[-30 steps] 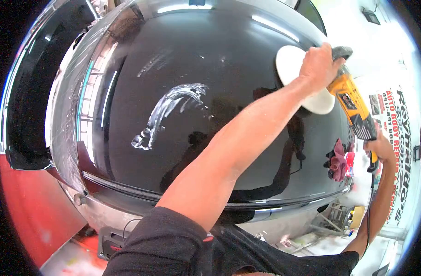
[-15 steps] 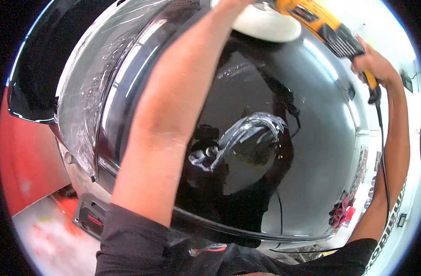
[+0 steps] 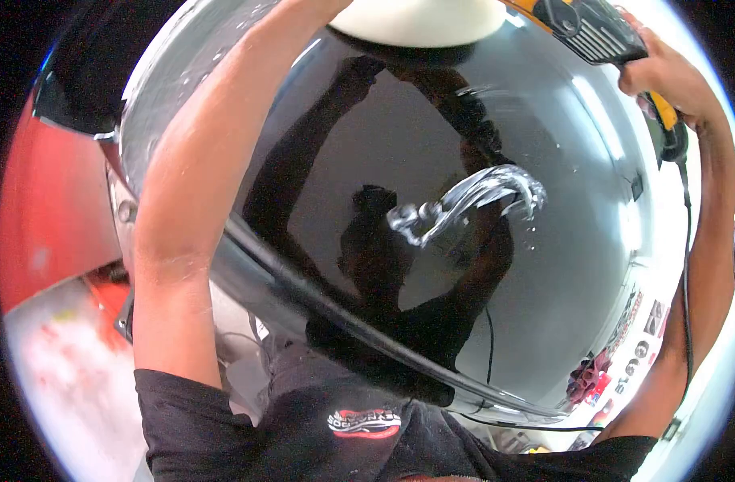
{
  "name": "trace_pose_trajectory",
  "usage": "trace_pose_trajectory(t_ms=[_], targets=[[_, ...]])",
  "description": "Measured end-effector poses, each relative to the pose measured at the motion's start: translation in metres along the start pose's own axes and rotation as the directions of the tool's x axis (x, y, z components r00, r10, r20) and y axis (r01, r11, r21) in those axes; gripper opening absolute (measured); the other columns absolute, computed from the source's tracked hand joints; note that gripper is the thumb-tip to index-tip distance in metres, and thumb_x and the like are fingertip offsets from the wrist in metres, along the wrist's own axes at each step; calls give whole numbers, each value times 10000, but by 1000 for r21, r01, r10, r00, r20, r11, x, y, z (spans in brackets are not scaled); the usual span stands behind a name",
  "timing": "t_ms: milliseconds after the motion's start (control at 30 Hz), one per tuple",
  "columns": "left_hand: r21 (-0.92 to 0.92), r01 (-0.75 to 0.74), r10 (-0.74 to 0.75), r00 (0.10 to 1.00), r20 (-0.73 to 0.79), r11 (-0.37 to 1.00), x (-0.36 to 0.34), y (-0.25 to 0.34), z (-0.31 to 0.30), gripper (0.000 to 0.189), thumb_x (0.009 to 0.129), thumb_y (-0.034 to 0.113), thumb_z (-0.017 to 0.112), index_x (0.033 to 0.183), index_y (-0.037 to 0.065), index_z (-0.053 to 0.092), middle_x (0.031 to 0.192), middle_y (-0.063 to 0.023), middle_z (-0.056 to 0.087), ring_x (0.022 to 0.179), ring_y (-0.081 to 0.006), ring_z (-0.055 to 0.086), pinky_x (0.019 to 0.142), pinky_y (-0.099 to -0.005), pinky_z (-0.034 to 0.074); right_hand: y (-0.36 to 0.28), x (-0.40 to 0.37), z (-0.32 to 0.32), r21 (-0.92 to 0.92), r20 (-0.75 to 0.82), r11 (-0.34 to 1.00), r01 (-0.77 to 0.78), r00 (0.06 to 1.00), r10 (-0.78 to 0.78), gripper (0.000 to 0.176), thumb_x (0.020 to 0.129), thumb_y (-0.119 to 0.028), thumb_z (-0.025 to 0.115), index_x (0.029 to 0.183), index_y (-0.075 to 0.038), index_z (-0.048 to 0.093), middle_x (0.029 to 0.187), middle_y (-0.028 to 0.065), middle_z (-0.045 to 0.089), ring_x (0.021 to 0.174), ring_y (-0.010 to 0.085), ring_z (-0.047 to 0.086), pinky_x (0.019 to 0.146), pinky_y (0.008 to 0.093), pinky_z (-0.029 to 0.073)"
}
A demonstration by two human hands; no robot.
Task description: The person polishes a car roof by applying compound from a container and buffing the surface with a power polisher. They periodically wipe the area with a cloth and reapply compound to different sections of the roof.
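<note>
My right hand [image 3: 671,79] is closed around the rear handle of a yellow and black polisher [image 3: 596,34] at the top right. Its pale round polishing pad [image 3: 419,22] shows at the top edge, over the far part of a glossy black car panel [image 3: 327,177]. My left forearm [image 3: 195,161] reaches up across the left side. The left hand itself lies beyond the top edge, out of sight. A curved smear of white polish [image 3: 472,197] lies on the panel, between my arms and nearer to me than the pad.
The polisher's black cord [image 3: 687,265] hangs along my right arm. A dark trim strip [image 3: 335,313] edges the panel close to my shirt [image 3: 295,410]. Clear plastic sheeting [image 3: 171,80] covers a part at the upper left, beside a red surface [image 3: 58,225].
My view has shifted, and the white smear now sits farther right and higher. The polisher and pad show less at the top edge. My left arm has moved leftward in view.
</note>
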State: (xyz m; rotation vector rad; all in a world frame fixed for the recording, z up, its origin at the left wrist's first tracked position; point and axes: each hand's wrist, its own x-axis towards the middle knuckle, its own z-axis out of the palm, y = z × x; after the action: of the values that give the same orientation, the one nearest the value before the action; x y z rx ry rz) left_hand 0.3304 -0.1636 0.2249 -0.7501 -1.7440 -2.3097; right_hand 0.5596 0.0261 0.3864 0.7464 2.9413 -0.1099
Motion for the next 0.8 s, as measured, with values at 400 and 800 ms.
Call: trace_pose_trajectory(t_ms=[400, 800], targets=[[54, 96, -83, 974, -210, 994, -126, 61, -169, 334, 944, 310, 738, 919, 1, 612, 625, -50, 585, 494, -130, 563, 469, -297, 460, -129, -83, 23, 69, 103, 990, 121, 986, -128, 984, 613, -121, 668, 1553, -88, 378, 965, 81, 614, 769, 145, 601, 714, 272, 511], [58, -21, 24, 998, -50, 998, -245, 139, -121, 264, 912, 191, 789, 1022, 25, 616, 793, -2, 628, 695, -66, 547, 618, -252, 461, -47, -237, 21, 266, 175, 954, 136, 967, -187, 987, 598, -165, 693, 1511, 11, 362, 1312, 164, 567, 1252, 245, 530, 1095, 342, 377]])
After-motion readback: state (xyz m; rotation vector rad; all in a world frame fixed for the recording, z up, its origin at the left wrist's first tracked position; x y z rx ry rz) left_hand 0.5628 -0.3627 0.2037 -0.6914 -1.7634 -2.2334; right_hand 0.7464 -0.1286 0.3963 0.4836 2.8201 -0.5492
